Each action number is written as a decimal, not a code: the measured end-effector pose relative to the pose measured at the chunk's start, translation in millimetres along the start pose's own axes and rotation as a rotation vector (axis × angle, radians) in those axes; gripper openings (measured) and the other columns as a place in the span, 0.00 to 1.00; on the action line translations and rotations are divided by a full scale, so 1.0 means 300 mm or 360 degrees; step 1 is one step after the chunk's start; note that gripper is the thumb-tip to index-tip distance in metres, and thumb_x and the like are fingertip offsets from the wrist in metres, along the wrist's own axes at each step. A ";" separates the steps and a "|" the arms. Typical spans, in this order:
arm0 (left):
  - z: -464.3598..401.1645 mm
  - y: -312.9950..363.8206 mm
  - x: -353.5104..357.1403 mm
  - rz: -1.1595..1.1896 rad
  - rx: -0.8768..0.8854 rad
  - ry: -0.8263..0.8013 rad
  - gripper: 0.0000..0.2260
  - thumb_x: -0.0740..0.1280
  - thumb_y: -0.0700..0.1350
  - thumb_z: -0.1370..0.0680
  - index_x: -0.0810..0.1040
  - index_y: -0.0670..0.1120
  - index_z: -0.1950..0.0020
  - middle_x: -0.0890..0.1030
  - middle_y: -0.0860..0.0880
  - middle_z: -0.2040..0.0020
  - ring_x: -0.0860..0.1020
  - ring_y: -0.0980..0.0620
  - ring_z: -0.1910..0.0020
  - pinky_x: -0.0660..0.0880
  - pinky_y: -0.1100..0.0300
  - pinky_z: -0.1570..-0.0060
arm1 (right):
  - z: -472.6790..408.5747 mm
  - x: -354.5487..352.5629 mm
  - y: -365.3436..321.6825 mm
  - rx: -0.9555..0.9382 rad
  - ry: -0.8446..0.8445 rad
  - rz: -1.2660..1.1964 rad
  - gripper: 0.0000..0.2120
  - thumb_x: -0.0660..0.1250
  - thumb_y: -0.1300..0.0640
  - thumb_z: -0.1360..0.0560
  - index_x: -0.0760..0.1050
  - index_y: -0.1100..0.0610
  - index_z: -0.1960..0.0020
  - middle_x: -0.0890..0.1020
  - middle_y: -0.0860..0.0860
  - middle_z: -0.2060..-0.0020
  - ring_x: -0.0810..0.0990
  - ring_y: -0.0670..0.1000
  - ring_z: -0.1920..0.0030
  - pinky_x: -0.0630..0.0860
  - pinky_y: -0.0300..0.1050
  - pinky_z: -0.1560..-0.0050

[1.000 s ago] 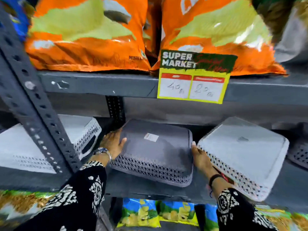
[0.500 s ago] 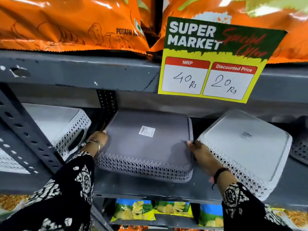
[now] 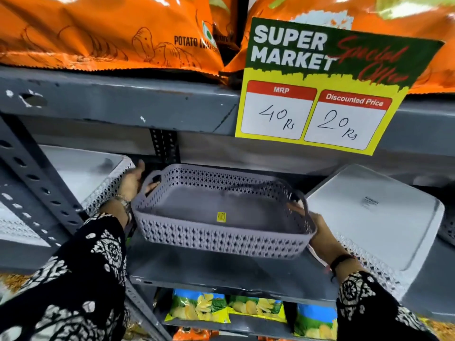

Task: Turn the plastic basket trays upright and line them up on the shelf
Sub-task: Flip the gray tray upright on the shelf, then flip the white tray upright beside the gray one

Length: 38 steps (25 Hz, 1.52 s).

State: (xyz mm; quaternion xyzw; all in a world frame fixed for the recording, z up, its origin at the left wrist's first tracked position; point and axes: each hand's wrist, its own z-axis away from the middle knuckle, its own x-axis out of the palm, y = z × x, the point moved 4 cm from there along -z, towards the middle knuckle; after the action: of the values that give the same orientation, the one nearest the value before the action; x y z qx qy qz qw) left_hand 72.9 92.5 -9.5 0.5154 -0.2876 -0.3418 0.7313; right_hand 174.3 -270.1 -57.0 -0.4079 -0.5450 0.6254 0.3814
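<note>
1. Overall bright, even indoor light; colours saturated, no deep blackout zones.
2. Light comes from above and in front: white glare streaks on the glossy orange snack bags (image 3: 105, 30) along the top edge.
3. Soft sheen on the flat base of the white basket at right (image 3: 374, 217); its printing is too blurred to read.
4. Shadow pools under the upper shelf lip (image 3: 123, 104), darkening the recess behind the grey basket (image 3: 221, 217).
5. Motion smear on the grey basket's right handle and on the right hand (image 3: 320, 232); left hand (image 3: 131, 180) slightly soft.
6. Price sign (image 3: 327, 87) sharp and legible.
7. Wide-angle bowing: shelf edges curve and the perforated upright (image 3: 37, 178) slants strongly at left; corners soft.
</note>
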 end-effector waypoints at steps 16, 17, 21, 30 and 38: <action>-0.071 -0.154 -0.041 -0.0734 -0.0200 0.0290 0.17 0.51 0.41 0.17 0.65 0.42 0.28 0.74 0.42 0.33 0.72 0.44 0.34 0.75 0.54 0.48 | 0.016 0.036 0.149 0.0324 0.0151 -0.0644 0.14 0.55 0.57 0.23 0.78 0.58 0.50 0.86 0.52 0.58 0.82 0.52 0.53 0.77 0.46 0.47; -0.070 -0.148 -0.045 -0.0815 -0.0175 0.0319 0.17 0.53 0.41 0.18 0.66 0.42 0.29 0.75 0.43 0.36 0.73 0.43 0.36 0.76 0.53 0.48 | 0.019 0.034 0.145 0.0327 0.0170 -0.0596 0.14 0.55 0.57 0.23 0.77 0.60 0.46 0.85 0.54 0.54 0.81 0.54 0.50 0.75 0.49 0.43; -0.020 -0.080 0.013 -0.1659 0.0090 0.0534 0.18 0.57 0.40 0.20 0.67 0.39 0.31 0.76 0.31 0.39 0.76 0.33 0.42 0.75 0.45 0.40 | 0.024 0.017 0.049 0.0155 0.0308 -0.0275 0.19 0.59 0.57 0.24 0.67 0.62 0.34 0.74 0.54 0.40 0.73 0.54 0.39 0.69 0.50 0.36; 0.248 -0.118 0.957 -0.1098 0.0391 0.0033 0.29 0.61 0.44 0.23 0.54 0.38 0.25 0.68 0.36 0.29 0.69 0.39 0.32 0.68 0.51 0.32 | -0.005 -0.548 -0.173 -0.0410 0.0755 0.0832 0.16 0.58 0.62 0.24 0.71 0.62 0.38 0.79 0.58 0.42 0.78 0.57 0.44 0.66 0.33 0.47; 0.426 -0.383 1.258 -0.0789 -0.0190 0.0540 0.28 0.61 0.43 0.22 0.54 0.35 0.26 0.57 0.34 0.25 0.60 0.36 0.27 0.61 0.47 0.28 | -0.156 -1.048 -0.058 0.0031 0.0375 0.1248 0.26 0.54 0.49 0.29 0.67 0.63 0.36 0.74 0.66 0.39 0.73 0.64 0.39 0.68 0.55 0.39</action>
State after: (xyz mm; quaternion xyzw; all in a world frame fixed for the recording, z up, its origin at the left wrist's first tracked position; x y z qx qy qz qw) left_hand 177.4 -306.3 -54.2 0.5758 -0.0062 -0.4351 0.6922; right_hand 336.4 -540.5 -13.5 -0.6498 -0.2948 0.6776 0.1779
